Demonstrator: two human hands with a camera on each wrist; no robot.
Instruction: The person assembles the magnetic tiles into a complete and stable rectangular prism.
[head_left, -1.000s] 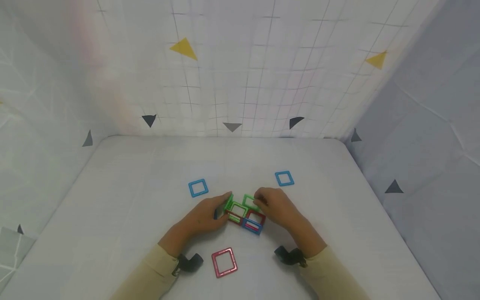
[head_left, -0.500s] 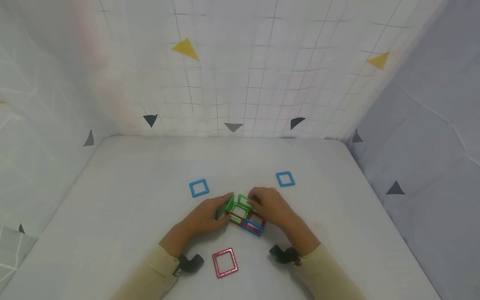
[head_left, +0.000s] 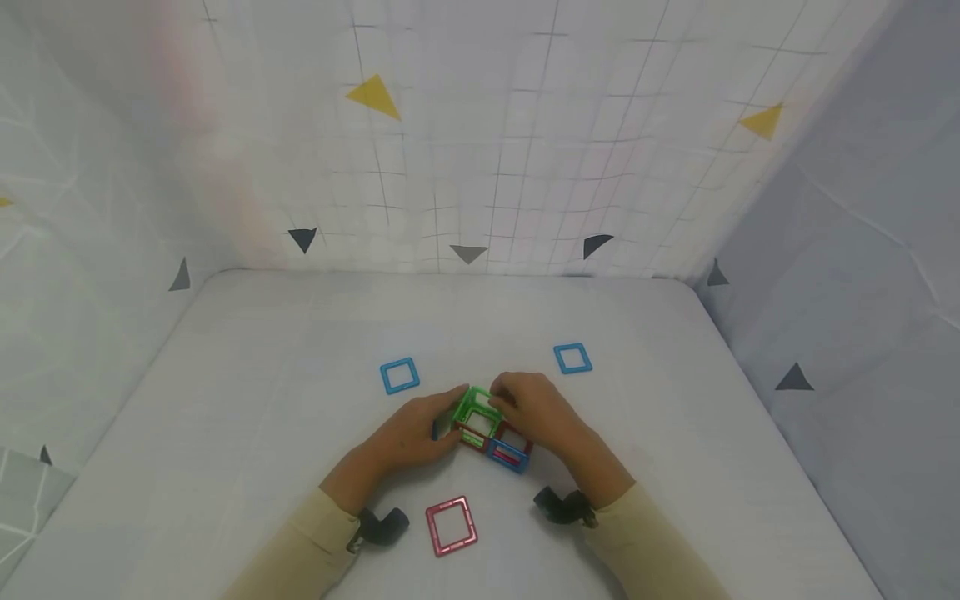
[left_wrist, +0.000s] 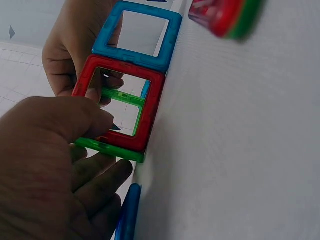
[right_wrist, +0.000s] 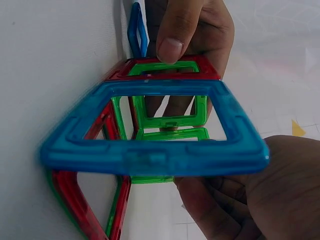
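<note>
A small structure of square magnetic tiles stands mid-table between the hands. My left hand [head_left: 412, 429] grips its left end, the thumb on the upright red tile [left_wrist: 156, 115] at the front and the fingers behind a green tile. Beside the red tile stands a blue tile [left_wrist: 174, 40], nearest the camera in the right wrist view. My right hand [head_left: 536, 408] pinches a green tile [right_wrist: 172, 134] at the back of the structure, against the left green part. Its fingertips are partly hidden behind the tiles in the right wrist view.
Two loose blue tiles lie flat farther back, a left one [head_left: 384, 380] and a right one [head_left: 558, 360]. A loose red tile [head_left: 432, 532] lies near the front, between the forearms. Patterned white cloth walls [head_left: 465, 150] border the table at back and sides.
My right hand has moved left with the green tile, bringing it from behind the right part of the structure to the left green part. My left hand stays nearly still.
</note>
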